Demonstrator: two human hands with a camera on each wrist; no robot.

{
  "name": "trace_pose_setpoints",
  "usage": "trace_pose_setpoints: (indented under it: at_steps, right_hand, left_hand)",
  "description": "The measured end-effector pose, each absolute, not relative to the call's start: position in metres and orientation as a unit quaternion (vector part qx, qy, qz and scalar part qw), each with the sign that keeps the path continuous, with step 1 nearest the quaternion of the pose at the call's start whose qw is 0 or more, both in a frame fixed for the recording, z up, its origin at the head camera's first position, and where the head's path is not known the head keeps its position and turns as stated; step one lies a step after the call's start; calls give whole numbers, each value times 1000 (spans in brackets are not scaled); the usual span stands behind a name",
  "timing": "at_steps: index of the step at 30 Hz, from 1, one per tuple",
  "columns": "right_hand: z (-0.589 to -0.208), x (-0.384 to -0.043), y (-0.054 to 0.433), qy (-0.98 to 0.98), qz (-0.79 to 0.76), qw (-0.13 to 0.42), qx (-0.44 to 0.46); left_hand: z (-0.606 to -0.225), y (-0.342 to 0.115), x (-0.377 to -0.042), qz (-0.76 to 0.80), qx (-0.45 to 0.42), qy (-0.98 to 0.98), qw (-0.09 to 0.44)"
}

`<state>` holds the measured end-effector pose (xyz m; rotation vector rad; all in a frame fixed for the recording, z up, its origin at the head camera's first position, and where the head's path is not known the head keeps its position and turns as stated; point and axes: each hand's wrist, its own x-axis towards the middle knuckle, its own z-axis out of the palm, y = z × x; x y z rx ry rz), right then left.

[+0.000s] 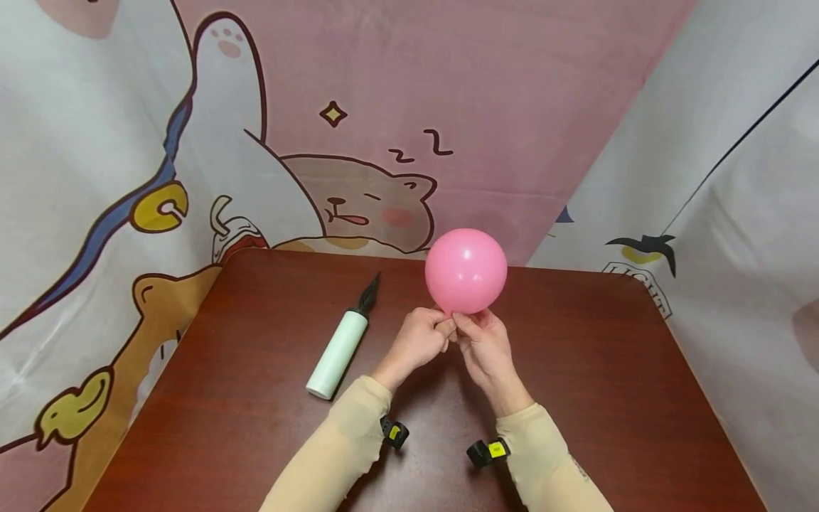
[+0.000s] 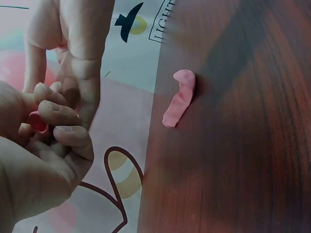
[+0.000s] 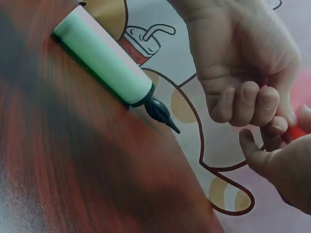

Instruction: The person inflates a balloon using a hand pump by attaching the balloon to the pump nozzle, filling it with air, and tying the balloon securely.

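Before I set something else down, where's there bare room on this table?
The widest bare patch lies between the right hand and the right edge of the table; another, between the pump and the left edge. The middle is crowded: that hand and the left hand grip the round balloon. A limp balloon lies near the far edge.

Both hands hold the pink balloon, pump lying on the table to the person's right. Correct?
Wrong side: the head view shows the pump lying on the table to the person's left. The rest stands: left hand and right hand hold the pink balloon.
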<state>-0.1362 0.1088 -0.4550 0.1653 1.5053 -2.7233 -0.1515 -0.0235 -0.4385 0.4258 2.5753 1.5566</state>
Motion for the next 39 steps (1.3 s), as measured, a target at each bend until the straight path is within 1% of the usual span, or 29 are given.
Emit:
trace_pose_setpoints:
  at_steps: [4, 7, 8, 11, 15, 18, 22, 27, 32, 35, 39]
  right_hand:
    - [-458, -135, 105, 534, -841, 42, 67]
    - [-459, -133, 104, 573, -815, 59, 58]
    - [-459, -132, 103, 577, -813, 56, 55]
    - [-459, -134, 101, 571, -818, 24, 61]
    - [-458, -136, 101, 532, -842, -10, 85]
    - [-455, -137, 104, 504, -859, -14, 92]
    - [-450, -137, 111, 466, -879, -6, 99]
    - [-444, -137, 122, 405, -908, -5, 110]
    - [-441, -137, 128, 405, -910, 24, 89]
    - [-440, -136, 128, 428, -900, 42, 68]
    - [-439, -136, 126, 466, -882, 55, 37]
  left_hand:
    - [-438, -25, -152, 469, 133, 872, 40]
    - [-436, -27, -153, 444, 128, 886, 41]
    - [-436, -27, -153, 440, 128, 888, 43]
    - [-436, -25, -153, 424, 137, 894, 42]
    - [-437, -21, -150, 407, 166, 898, 25]
    - [-438, -20, -147, 411, 178, 894, 17]
    - [-438, -25, -142, 439, 161, 883, 31]
    - [-438, -35, -140, 474, 156, 865, 58]
    - [-437, -49, -141, 505, 166, 842, 91]
    - [-435, -56, -143, 565, 144, 801, 137]
    - [-433, -60, -147, 669, 108, 703, 215]
